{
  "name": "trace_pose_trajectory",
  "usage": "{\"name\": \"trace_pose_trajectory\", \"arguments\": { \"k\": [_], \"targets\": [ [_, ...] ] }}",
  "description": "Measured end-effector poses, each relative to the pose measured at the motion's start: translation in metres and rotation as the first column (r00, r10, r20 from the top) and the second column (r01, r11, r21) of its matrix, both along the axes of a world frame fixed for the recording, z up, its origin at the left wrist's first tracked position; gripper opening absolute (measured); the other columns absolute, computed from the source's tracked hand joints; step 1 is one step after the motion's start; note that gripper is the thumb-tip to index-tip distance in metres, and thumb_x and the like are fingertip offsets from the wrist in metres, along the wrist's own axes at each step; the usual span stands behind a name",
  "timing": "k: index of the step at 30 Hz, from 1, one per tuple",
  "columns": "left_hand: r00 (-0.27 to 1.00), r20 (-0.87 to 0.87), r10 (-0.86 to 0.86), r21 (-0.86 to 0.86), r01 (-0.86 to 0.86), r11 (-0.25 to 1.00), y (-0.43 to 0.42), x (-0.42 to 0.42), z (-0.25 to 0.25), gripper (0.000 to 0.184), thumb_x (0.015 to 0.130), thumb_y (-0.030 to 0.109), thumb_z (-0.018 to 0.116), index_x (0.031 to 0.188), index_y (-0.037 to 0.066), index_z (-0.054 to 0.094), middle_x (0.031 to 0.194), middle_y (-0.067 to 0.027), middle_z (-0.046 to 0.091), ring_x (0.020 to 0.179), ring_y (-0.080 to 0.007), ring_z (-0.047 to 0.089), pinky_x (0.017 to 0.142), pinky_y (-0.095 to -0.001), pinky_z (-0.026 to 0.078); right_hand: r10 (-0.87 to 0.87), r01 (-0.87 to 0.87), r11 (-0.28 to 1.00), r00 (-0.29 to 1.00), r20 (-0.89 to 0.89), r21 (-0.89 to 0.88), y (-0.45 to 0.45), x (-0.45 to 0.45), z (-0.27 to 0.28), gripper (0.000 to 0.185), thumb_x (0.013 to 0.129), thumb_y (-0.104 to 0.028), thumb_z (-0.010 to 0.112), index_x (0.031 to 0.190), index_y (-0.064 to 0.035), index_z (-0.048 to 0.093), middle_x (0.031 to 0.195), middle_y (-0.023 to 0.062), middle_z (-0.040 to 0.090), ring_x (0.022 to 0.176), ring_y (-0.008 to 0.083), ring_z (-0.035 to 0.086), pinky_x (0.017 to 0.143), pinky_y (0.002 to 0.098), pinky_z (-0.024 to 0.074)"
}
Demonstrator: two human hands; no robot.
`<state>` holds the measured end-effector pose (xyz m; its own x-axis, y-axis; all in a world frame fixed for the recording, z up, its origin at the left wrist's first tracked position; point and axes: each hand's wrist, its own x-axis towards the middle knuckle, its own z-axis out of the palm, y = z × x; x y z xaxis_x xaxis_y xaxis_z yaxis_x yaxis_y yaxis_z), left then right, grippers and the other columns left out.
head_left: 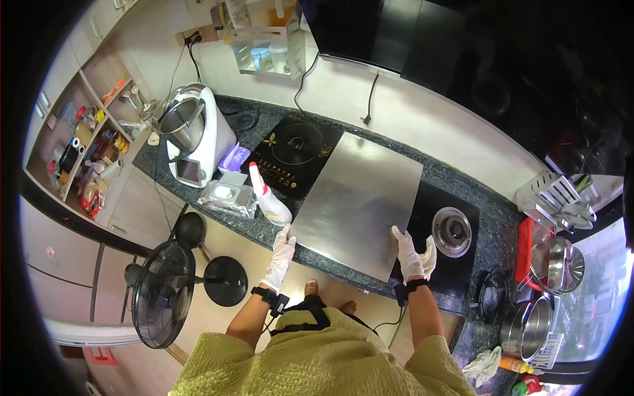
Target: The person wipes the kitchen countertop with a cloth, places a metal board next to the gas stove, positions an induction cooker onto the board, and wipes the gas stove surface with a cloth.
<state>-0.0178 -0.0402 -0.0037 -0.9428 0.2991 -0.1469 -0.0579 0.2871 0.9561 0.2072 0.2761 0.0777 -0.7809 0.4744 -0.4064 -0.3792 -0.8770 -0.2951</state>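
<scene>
A flat, shiny metal sheet (360,201) lies tilted across the counter, between a black induction cooktop (297,148) and a black gas hob (452,231). My left hand (282,256), in a white glove, grips the sheet's near left corner. At the sheet's right edge is my right hand (409,257), also gloved; its fingertips touch the edge and a white cloth (429,257) is bunched at its outer fingers. A white spray bottle (272,204) with a red nozzle stands just beyond my left hand. Beside it sits a clear pack of wipes (228,195).
A white kitchen machine (211,135) with a steel bowl and a purple packet (234,158) stand at the left. On the right are a red tray (524,254), steel pots (528,327) and a dish rack (545,195). A black fan (164,294) stands on the floor.
</scene>
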Motion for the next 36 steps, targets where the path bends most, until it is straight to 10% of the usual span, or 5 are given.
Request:
{"name": "trace_pose_trajectory", "arguments": {
  "k": [8, 12, 25, 31, 36],
  "targets": [
    [0.991, 0.105, 0.085, 0.024, -0.088, 0.996, -0.036, -0.005, -0.019, 0.038, 0.093, 0.015, 0.061, 0.129, 0.005, 0.057, 0.110, -0.0098, 0.062, 0.093, -0.0154, 0.055, 0.085, -0.0289, 0.045, -0.149, 0.144, 0.988, 0.982, -0.113, -0.048, -0.014, 0.019, 0.034, 0.057, 0.085, -0.011, 0.072, 0.130, 0.0050, 0.042, 0.120, 0.0146, 0.057, 0.100, 0.0178, 0.058, 0.091, 0.0271, 0.0459],
    [0.983, 0.166, 0.077, -0.029, -0.073, 0.997, -0.092, -0.022, 0.071, 0.019, 0.093, 0.023, 0.061, 0.098, 0.005, 0.067, 0.084, -0.0012, 0.063, 0.078, -0.0102, 0.053, 0.072, -0.0284, 0.045, -0.526, 0.119, 0.533, 0.822, 0.217, 0.838, -0.039, 0.026, 0.040, 0.047, 0.090, -0.012, 0.067, 0.130, -0.0034, 0.045, 0.108, 0.0056, 0.062, 0.080, 0.0117, 0.060, 0.065, 0.0232, 0.0494],
    [0.993, -0.081, -0.081, 0.051, 0.085, 0.995, -0.042, -0.218, 0.257, 0.036, 0.091, 0.033, 0.062, 0.115, 0.005, 0.062, 0.101, -0.0015, 0.065, 0.095, -0.0126, 0.056, 0.085, -0.0296, 0.043, 0.275, -0.394, 0.747, 0.917, 0.290, 0.536, -0.140, -0.132, 0.064, 0.039, 0.101, -0.017, 0.039, 0.136, 0.0007, 0.040, 0.139, 0.0175, 0.047, 0.125, 0.0304, 0.048, 0.108, 0.0368, 0.0356],
    [0.920, -0.075, -0.384, -0.454, 0.311, 0.835, 0.012, -0.367, 0.151, 0.042, 0.090, 0.036, 0.056, 0.113, 0.000, 0.062, 0.113, -0.0199, 0.066, 0.112, -0.0383, 0.058, 0.093, -0.0410, 0.045, 0.118, -0.357, 0.821, 0.870, 0.479, 0.446, -0.131, -0.269, 0.061, 0.043, 0.099, -0.016, 0.044, 0.139, -0.0005, 0.038, 0.139, 0.0175, 0.047, 0.133, 0.0248, 0.041, 0.111, 0.0346, 0.0303],
    [0.928, -0.051, -0.369, -0.580, 0.274, 0.767, 0.053, -0.426, 0.063, 0.052, 0.089, 0.039, 0.052, 0.118, -0.004, 0.059, 0.124, -0.0263, 0.058, 0.121, -0.0392, 0.052, 0.100, -0.0431, 0.041, -0.027, -0.531, 0.538, 0.765, 0.643, 0.654, -0.103, -0.339, -0.026, 0.062, 0.096, -0.027, 0.054, 0.144, 0.0044, 0.031, 0.147, 0.0218, 0.037, 0.140, 0.0298, 0.031, 0.114, 0.0354, 0.0231]
  ]
}}
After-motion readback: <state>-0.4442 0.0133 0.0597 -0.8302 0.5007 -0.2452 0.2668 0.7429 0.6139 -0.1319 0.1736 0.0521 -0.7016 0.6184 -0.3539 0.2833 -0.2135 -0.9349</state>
